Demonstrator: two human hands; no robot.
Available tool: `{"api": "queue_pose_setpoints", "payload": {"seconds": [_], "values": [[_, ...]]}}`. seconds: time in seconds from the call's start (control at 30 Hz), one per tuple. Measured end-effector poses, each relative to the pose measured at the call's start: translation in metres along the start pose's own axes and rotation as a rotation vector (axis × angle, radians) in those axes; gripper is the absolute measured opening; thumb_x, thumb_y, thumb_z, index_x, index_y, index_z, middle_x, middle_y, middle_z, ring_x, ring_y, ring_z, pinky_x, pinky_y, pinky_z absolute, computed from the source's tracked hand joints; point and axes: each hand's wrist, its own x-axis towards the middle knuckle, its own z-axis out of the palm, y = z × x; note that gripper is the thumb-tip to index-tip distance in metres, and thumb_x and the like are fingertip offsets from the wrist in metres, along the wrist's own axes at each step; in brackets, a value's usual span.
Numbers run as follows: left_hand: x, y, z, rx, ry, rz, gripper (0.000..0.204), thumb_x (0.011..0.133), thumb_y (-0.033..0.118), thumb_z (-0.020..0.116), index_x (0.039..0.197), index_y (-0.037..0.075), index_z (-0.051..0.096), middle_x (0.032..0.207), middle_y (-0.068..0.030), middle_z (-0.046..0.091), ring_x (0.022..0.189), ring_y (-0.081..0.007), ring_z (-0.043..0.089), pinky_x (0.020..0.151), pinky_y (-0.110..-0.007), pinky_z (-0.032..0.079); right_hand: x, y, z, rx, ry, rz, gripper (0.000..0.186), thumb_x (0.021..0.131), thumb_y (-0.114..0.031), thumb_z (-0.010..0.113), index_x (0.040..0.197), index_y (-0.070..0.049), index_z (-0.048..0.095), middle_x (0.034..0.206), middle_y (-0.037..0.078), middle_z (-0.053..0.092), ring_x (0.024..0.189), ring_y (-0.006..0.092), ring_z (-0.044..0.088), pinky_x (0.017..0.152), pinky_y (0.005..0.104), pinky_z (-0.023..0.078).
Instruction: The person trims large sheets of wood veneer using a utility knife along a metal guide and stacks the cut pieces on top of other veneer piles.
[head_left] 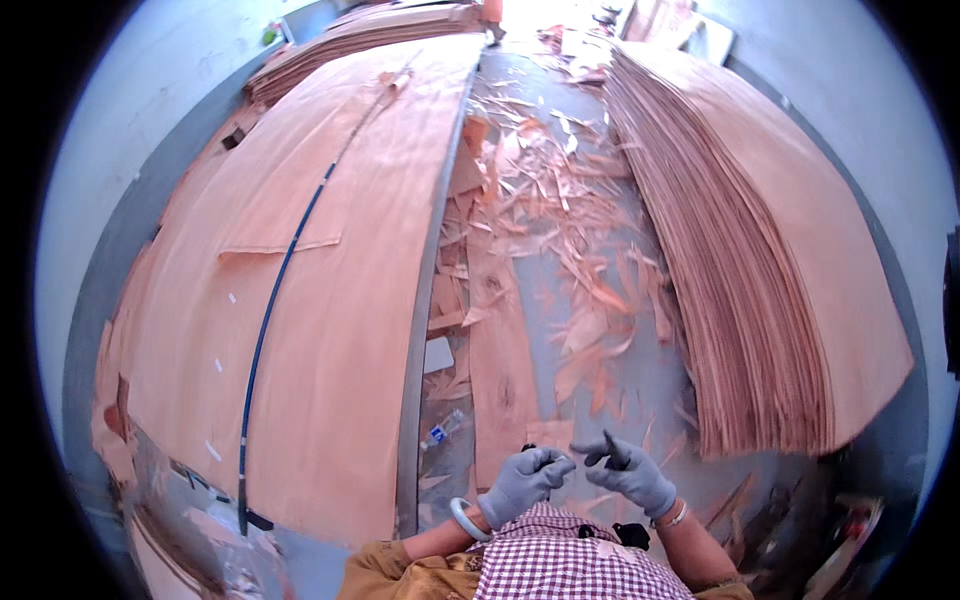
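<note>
Both of my hands are in grey gloves, close together in front of my checked apron (570,565). My left hand (525,480) has its fingers curled into a pinch; anything between the fingertips is too small to make out. Beside it, my right hand (632,478) has its fingers apart, one dark-tipped finger pointing up, and nothing visible in its grasp. To the left, a broad thin wood veneer sheet (350,350) covers a long table. Lying lengthwise on that sheet is a long, thin dark rod (268,315), and across it a narrow veneer strip (285,246).
A tall stack of veneer sheets (735,270) stands at the right. Between stack and table, veneer scraps (590,270) litter the grey floor, with a long wood strip (497,350) and a clear plastic bottle (440,430). More veneer sheets (365,40) are piled at the far left.
</note>
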Motion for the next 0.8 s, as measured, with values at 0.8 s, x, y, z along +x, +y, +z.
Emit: {"api": "queue_pose_setpoints", "payload": {"seconds": [0.8], "values": [[0.386, 0.204, -0.057, -0.118, 0.618, 0.34, 0.015, 0.088, 0.013, 0.067, 0.092, -0.001, 0.062, 0.083, -0.0029, 0.066, 0.076, -0.0064, 0.059, 0.067, -0.021, 0.048, 0.452, -0.154, -0.251, -0.126, -0.685, 0.096, 0.024, 0.09, 0.0, 0.06, 0.115, 0.002, 0.059, 0.101, 0.005, 0.065, 0.092, 0.0113, 0.062, 0.082, 0.0257, 0.049]]}}
